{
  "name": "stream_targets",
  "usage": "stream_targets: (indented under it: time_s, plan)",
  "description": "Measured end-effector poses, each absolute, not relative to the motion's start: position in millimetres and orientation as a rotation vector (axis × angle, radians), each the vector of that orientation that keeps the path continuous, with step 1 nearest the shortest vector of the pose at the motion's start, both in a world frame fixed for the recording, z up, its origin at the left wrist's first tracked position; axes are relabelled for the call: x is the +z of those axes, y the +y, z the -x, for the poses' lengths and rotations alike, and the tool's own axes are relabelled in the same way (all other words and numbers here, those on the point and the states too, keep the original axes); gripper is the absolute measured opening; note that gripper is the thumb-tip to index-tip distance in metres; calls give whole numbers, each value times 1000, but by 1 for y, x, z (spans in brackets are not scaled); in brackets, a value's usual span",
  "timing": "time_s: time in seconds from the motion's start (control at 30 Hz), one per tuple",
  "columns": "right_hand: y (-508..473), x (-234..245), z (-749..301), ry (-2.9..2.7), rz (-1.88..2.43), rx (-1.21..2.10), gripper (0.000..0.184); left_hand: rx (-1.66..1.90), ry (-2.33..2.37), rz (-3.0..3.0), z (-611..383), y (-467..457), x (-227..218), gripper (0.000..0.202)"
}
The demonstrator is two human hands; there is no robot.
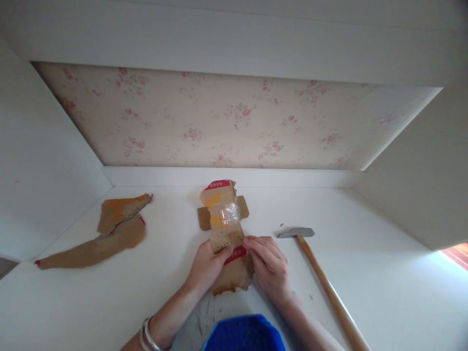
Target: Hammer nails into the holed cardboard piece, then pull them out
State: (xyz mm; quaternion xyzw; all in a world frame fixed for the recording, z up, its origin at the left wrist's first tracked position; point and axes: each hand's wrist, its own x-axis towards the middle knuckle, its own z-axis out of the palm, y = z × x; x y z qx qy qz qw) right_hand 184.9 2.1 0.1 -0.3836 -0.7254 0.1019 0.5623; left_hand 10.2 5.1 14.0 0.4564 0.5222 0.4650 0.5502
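Observation:
A long cut piece of brown cardboard (pixel 226 238) lies in front of me, dotted with small punched holes and marked with red and orange print. Clear tape shines around its upper middle, and short cardboard tabs stick out on both sides there. My left hand (pixel 209 261), with a silver bangle at the wrist, grips the left edge, thumb on top. My right hand (pixel 268 263) pinches the right edge near the red band; its fingertips partly hide whether anything small is between them. The cardboard's lower end is torn and ragged.
A hammer (pixel 298 232) with a long wooden handle lies to the right. Torn cardboard scraps (pixel 98 248) lie on the left. A blue perforated basket (pixel 243 334) stands at the near edge. White panels and a floral-papered wall enclose the white surface (pixel 168 209).

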Motion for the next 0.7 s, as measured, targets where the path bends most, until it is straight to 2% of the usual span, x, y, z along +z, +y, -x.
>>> stream_targets:
  time_s: [0.17, 0.47, 0.7]
  plan:
    - [18, -7, -192, -1469, 1188, 244, 14, 1139, 1076, -810, -10, 4, 12, 40]
    - [23, -11, -191, -1702, 1299, 413, 24, 1231, 940, -452, -12, 5, 20, 47]
    - [24, -13, -192, -1761, 1308, 468, 27, 1291, 848, -399, -9, 7, 18, 50]
